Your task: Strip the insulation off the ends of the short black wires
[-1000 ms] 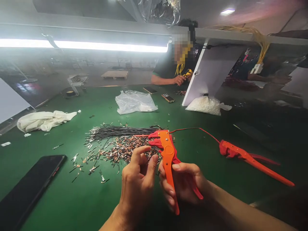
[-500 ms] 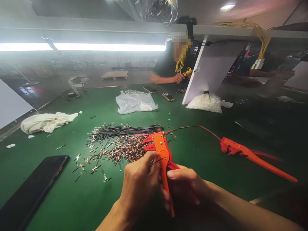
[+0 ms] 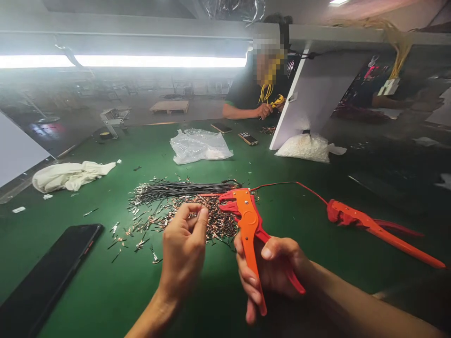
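While the right hand wraps its fingers around the orange pliers above the green bench, the left hand has its fingers pinched together; I cannot tell if they hold anything. Black wires and wire bits lie past the hands.

You are facing a green table, with a pale shelf running overhead. A tube light is glowing beneath it. A white partition is rising from the table toward the shelf. Behind, a pallet is lying on the grey floor; a ceiling lamp is shining upper right.
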`<state>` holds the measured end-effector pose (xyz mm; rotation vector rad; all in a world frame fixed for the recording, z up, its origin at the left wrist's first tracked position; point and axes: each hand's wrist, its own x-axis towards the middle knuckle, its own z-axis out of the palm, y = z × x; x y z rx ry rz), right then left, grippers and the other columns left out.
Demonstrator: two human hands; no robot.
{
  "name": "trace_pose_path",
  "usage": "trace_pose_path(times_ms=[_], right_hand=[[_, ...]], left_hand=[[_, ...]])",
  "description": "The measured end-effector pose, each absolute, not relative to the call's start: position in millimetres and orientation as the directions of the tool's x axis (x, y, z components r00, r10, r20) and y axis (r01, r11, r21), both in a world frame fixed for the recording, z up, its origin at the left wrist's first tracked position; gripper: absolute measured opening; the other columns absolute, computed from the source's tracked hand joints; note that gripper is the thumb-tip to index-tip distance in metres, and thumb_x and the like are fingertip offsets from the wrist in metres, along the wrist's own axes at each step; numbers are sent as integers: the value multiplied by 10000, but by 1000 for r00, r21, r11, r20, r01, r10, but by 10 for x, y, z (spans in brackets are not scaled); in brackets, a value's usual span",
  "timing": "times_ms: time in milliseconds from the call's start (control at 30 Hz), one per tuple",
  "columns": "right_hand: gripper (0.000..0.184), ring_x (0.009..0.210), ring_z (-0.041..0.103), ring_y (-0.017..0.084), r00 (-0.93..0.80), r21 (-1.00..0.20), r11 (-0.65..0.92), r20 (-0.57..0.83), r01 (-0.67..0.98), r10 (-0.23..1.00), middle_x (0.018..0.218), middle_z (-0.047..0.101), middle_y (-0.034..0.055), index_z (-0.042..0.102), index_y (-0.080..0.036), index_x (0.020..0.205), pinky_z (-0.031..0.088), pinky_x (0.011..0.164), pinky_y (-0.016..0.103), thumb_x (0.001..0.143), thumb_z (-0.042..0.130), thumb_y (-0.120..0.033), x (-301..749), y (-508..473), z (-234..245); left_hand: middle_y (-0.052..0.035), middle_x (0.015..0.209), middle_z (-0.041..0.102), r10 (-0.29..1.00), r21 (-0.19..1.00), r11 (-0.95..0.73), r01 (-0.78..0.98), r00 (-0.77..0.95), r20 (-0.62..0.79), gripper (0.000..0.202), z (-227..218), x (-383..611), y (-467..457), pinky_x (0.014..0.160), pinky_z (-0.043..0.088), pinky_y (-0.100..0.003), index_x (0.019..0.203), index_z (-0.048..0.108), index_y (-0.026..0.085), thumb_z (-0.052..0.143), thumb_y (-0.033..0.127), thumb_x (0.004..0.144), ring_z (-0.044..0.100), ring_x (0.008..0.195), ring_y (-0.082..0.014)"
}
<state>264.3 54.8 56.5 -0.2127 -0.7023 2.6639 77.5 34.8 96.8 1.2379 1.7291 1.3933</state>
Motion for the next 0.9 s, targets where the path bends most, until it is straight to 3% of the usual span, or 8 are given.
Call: trace_pose_path(times_ms=[167, 300, 467, 567, 733, 800, 900], right_hand=[[317, 617, 617, 202, -901, -533, -767, -18, -358, 433, 716, 624, 48, 491, -159, 1024, 546, 584, 420, 738, 497, -295, 2649, 548, 542], [281, 642, 637, 203, -871, -579, -718, -29, -386, 491, 718, 622, 55, 514, -139, 1001, 542, 602, 389, 747, 500, -259, 2630, 500, 522], [294, 654, 645, 211, -876, -568, -725, -13, -390, 482, 732, 629, 66, 521, -130, 1015, 552, 599, 395, 751, 481, -251, 2627, 503, 501], [293, 656, 642, 215, -871, -561, -725, -14, -400, 491, 733, 634, 64, 515, -140, 1021, 550, 596, 399, 752, 479, -251, 2627, 528, 493], [303, 642, 644, 215, -874, -535, -743, -17, -402, 486, 729, 636, 69, 525, -132, 1018, 550, 578, 386, 745, 482, -255, 2630, 538, 495], [308, 634, 646, 210, -886, -521, -760, -17, -387, 463, 717, 636, 69, 539, -127, 1014, 550, 573, 370, 739, 487, -255, 2632, 524, 508], [307, 623, 647, 197, -897, -514, -769, 1, -380, 442, 701, 632, 63, 561, -125, 998, 546, 567, 339, 724, 485, -244, 2632, 495, 526]], left_hand=[[139, 432, 236, 931, 983, 182, -35, -314, -184, 369, 966, 712, 448, 376, 127, -172, 805, 532, 181, 671, 509, 711, 151, 390, -41], [142, 442, 211, 935, 980, 198, -28, -296, -197, 385, 899, 774, 440, 384, 132, -183, 793, 533, 178, 650, 537, 716, 140, 393, -42], [108, 473, 270, 952, 977, 182, 107, -269, -148, 431, 859, 775, 462, 416, 141, -198, 634, 519, 166, 665, 564, 713, 182, 430, -43], [95, 489, 319, 958, 961, 177, 210, -259, -120, 409, 834, 736, 504, 436, 170, -208, 692, 571, 159, 670, 554, 728, 242, 451, -63], [62, 541, 388, 949, 921, 142, 363, -313, -23, 382, 836, 716, 464, 487, 240, -239, 759, 563, 192, 414, 503, 923, 327, 495, -110], [53, 561, 423, 936, 886, 114, 450, -348, 57, 328, 867, 719, 416, 521, 251, -250, 756, 553, 204, 416, 436, 942, 336, 517, -118], [29, 637, 529, 895, 764, -32, 645, -321, 308, 252, 914, 697, 372, 578, 323, -255, 794, 574, 205, 434, 336, 956, 425, 568, -124]])
